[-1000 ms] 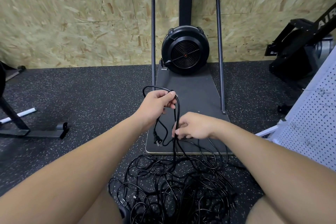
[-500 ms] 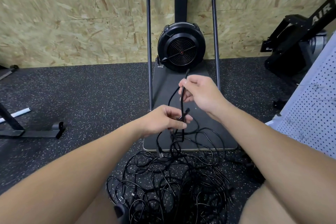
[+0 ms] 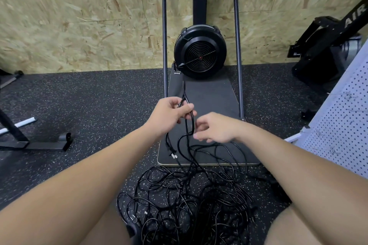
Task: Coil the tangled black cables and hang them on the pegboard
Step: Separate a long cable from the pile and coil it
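Note:
A tangled pile of black cables (image 3: 189, 205) lies on the speckled rubber floor between my knees. My left hand (image 3: 171, 113) grips a few loops of one black cable (image 3: 184, 93) at chest height; its plug end (image 3: 173, 154) dangles below. My right hand (image 3: 215, 128) sits just right of and below the left. Its fingers are loosely curled, with the fingertips at the strand that drops from the left hand toward the pile. The white pegboard (image 3: 342, 125) leans at the right edge.
A black fan-wheel exercise machine (image 3: 200, 53) stands on a dark platform (image 3: 211, 95) straight ahead, against an OSB wall. At the left lies a black rack foot (image 3: 39, 145), and another black machine (image 3: 328, 45) stands at the far right.
My right hand has come down from its raised position and released the stretch it lifted. My left hand rose and now holds that added loop.

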The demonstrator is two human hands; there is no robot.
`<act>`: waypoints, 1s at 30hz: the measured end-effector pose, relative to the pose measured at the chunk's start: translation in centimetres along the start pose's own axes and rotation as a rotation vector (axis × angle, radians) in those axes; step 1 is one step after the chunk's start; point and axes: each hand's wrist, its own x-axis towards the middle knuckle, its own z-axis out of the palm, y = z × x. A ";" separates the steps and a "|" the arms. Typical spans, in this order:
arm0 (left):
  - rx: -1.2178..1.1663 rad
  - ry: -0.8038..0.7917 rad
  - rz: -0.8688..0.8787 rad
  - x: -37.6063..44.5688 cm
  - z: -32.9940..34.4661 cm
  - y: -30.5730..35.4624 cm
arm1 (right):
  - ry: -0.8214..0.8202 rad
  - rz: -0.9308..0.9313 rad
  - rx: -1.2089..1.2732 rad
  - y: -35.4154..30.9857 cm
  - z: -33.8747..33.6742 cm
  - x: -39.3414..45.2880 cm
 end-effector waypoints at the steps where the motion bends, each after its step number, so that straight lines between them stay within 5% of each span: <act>1: -0.017 0.012 -0.001 0.0 0.0 0.2 | -0.014 -0.001 0.050 0.1 0.6 0.2; 8: -0.056 0.026 0.003 0.1 -0.6 0.2 | 0.068 -0.039 0.225 -1.3 1.5 0.9; 16: 0.146 -0.205 -0.136 0.2 -2.4 -0.9 | 0.561 -0.098 0.540 -2.6 -2.2 0.7; 22: 0.089 -0.420 -0.142 -0.7 -0.3 -1.5 | 0.533 -0.131 0.705 -1.7 -2.8 0.5; 30: 0.018 -0.281 -0.064 -0.2 2.2 -0.8 | 0.562 -0.142 0.677 -2.0 -3.0 0.9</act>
